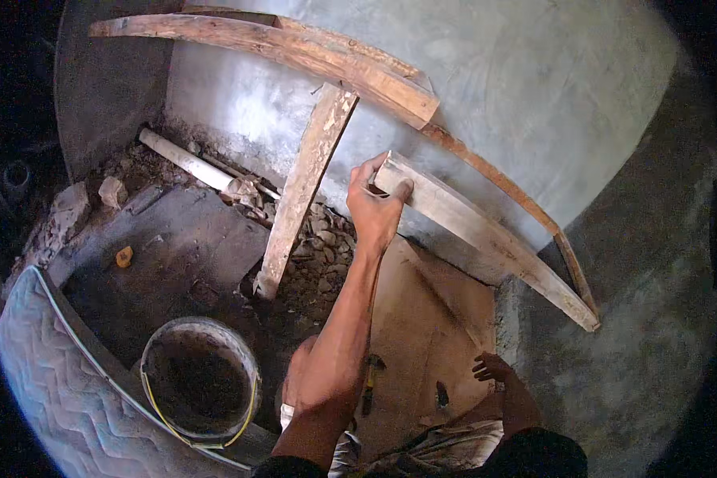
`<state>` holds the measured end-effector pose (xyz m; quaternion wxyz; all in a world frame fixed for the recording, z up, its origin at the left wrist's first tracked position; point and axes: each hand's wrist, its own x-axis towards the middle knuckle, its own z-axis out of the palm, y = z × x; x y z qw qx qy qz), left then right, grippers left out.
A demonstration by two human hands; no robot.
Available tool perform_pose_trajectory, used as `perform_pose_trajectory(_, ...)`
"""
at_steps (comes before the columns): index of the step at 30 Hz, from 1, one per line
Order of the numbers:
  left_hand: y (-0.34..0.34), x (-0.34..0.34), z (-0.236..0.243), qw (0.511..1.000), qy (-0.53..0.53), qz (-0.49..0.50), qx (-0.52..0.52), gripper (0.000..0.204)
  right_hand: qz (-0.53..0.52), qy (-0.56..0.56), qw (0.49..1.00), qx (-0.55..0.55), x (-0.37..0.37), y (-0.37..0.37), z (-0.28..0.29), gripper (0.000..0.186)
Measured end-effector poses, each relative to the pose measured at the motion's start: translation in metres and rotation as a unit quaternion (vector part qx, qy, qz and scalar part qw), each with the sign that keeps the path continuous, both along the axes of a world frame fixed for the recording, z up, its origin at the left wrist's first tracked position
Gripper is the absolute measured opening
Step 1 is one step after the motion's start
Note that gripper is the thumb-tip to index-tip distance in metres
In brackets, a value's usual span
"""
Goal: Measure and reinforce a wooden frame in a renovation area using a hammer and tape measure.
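My left hand is stretched forward and shut on the near end of a pale wooden plank, which runs down to the right along the grey plastered wall. My right hand hangs low at the right with its fingers spread, holding nothing, just above a brown plywood sheet on the floor. A second weathered plank leans upright just left of my left hand. A long thick beam lies across its top against the wall.
A dirty round bucket stands at the lower left beside a quilted mattress. A white pipe and stone rubble lie at the wall's foot. A small tool rests on the plywood. A thin wooden strip curves down the wall.
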<state>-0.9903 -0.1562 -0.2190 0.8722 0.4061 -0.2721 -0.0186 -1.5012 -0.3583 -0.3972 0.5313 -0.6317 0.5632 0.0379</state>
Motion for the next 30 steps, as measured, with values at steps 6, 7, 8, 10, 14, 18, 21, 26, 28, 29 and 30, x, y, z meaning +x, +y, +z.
perform_pose_trajectory(6,0.007,0.002,-0.002,1.0,-0.01,0.006,0.008,0.045,-0.013,-0.004,1.0,-0.008,0.019,0.022,0.012,0.049)
perform_pose_trajectory(7,0.009,0.005,0.0,1.0,-0.022,0.01,-0.004,0.045,-0.009,0.02,0.999,-0.028,0.031,0.023,0.017,0.047)
perform_pose_trajectory(8,0.003,-0.005,0.009,1.0,-0.019,-0.013,-0.012,0.044,-0.028,-0.132,0.988,0.076,-0.023,-0.01,-0.003,0.047)
perform_pose_trajectory(10,0.009,-0.003,0.0,1.0,0.003,-0.028,-0.007,0.043,-0.022,-0.113,0.991,0.064,-0.005,-0.007,-0.008,0.048)
perform_pose_trajectory(14,0.014,-0.008,0.009,0.999,0.004,-0.046,-0.013,0.041,-0.046,-0.137,0.982,0.121,-0.014,-0.014,-0.009,0.051)
perform_pose_trajectory(18,0.011,-0.005,0.007,0.999,0.003,-0.045,-0.011,0.041,-0.032,-0.087,0.996,0.003,-0.01,-0.009,-0.013,0.05)
perform_pose_trajectory(21,0.008,-0.005,0.007,0.999,-0.013,-0.018,-0.032,0.042,-0.027,-0.097,0.994,0.032,-0.006,-0.009,-0.01,0.049)
perform_pose_trajectory(26,-0.005,0.002,-0.001,0.998,0.004,-0.044,-0.038,0.042,-0.016,-0.122,0.992,0.02,-0.008,-0.005,-0.005,0.05)
perform_pose_trajectory(28,-0.002,0.002,0.0,0.999,-0.016,-0.024,-0.028,0.042,-0.011,-0.077,0.997,0.002,0.007,-0.004,-0.003,0.051)
perform_pose_trajectory(29,-0.002,0.001,0.0,0.999,-0.016,-0.024,-0.023,0.042,-0.008,-0.032,0.999,-0.022,0.012,-0.004,-0.004,0.051)
perform_pose_trajectory(30,-0.002,0.0,0.002,0.998,-0.001,-0.046,-0.033,0.043,-0.011,-0.033,0.999,-0.021,0.007,-0.008,-0.006,0.051)
